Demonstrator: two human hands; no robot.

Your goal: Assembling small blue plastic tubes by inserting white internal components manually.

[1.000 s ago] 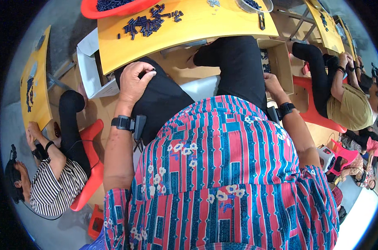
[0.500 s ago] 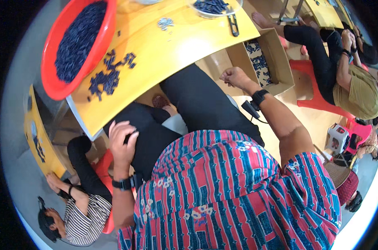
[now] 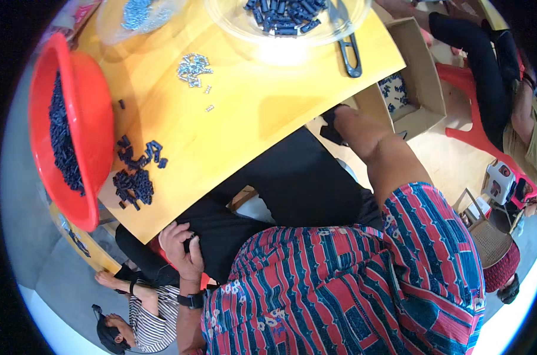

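My left hand (image 3: 182, 251) is beside the table's near left corner, over my lap. Its fingers are curled, and a small black piece (image 3: 192, 236) shows between thumb and fingers. My right forearm (image 3: 369, 133) reaches forward to the table's front edge; that hand is hidden past the wristband (image 3: 335, 124). On the yellow table (image 3: 239, 130) lie a heap of small black tubular pieces (image 3: 135, 186) and a small pile of silvery metal pieces (image 3: 193, 69). Black-handled thread snips (image 3: 352, 59) lean against a clear bowl (image 3: 230, 26) of black pieces.
A red basin (image 3: 94, 124) full of black pieces stands tilted at the table's left. Behind it is a clear dish (image 3: 111, 32) with silvery pieces. A cardboard box (image 3: 425, 89) holding black pieces stands right of the table. Other people sit on red chairs at both sides.
My view has shifted closer to the table. My right hand has moved forward, out of sight at the table's edge. My left hand stays curled near my lap.
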